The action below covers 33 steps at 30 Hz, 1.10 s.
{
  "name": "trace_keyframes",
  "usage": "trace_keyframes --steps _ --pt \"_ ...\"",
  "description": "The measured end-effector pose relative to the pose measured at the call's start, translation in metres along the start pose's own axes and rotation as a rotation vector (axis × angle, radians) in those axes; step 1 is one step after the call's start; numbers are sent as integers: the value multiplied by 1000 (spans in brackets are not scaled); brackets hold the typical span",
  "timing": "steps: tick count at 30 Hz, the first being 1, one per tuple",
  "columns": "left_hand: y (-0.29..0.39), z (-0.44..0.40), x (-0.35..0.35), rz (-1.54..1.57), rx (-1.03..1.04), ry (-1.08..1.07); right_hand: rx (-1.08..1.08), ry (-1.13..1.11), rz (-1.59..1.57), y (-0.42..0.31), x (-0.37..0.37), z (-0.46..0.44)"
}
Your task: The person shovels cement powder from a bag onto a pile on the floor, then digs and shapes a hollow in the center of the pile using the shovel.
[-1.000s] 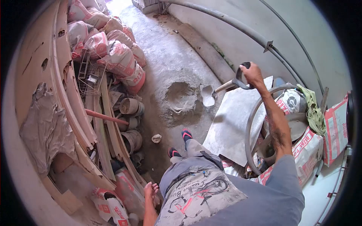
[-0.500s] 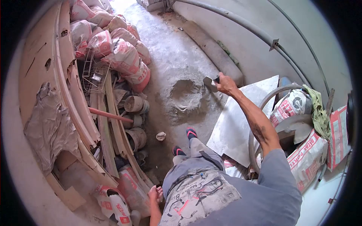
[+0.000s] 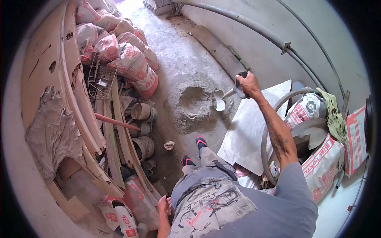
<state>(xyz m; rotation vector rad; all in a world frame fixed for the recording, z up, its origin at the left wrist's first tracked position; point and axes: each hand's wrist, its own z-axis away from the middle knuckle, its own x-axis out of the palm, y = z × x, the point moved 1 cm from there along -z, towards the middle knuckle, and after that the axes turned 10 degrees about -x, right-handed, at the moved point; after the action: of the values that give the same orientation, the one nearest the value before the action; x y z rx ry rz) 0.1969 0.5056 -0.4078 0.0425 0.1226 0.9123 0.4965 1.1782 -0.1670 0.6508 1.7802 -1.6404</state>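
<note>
My right hand (image 3: 248, 85) is closed around the dark handle of a trowel (image 3: 219, 101). The trowel's pale blade hangs down and left from the hand, at the right edge of a ring of grey, wet-looking cement mix (image 3: 195, 104) with a hollow middle. Whether the blade touches the floor or the mix, I cannot tell. My left hand (image 3: 164, 204) hangs low beside my hip, fingers loosely bent, with nothing visible in it. A grey flat board (image 3: 248, 127) leans below my right forearm.
Stacked cement sacks (image 3: 133, 59) line the left, above a wire rack (image 3: 101, 81), buckets (image 3: 142, 112) and long planks (image 3: 115, 139). A crumpled lump (image 3: 169, 145) lies near my feet. On the right are a tyre (image 3: 265, 152) and more sacks (image 3: 323, 168); a pipe (image 3: 246, 23) runs along the wall.
My right hand has moved right and slightly up, away from the cement ring, with the trowel tilting so its blade points down and left. My left hand has barely moved.
</note>
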Motion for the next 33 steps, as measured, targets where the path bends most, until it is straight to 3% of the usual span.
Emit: trace_keyframes --steps 1,3,5,10,17,27,33 --pt "7 2 -2 -50 13 10 -97 117 91 34 -14 -15" --pt "17 8 5 9 20 33 49 103 -17 11 -51 -2" --pt "23 11 5 26 28 32 -33 176 105 15 -79 -2" --pt "34 7 1 15 34 1 63 128 110 5 -121 14" --pt "34 1 6 33 14 1 97 113 20 10 -109 32" --pt "43 4 20 -38 1 3 160 147 -276 26 -14 75" --pt "51 -1 10 17 65 -11 183 249 -133 57 -64 61"
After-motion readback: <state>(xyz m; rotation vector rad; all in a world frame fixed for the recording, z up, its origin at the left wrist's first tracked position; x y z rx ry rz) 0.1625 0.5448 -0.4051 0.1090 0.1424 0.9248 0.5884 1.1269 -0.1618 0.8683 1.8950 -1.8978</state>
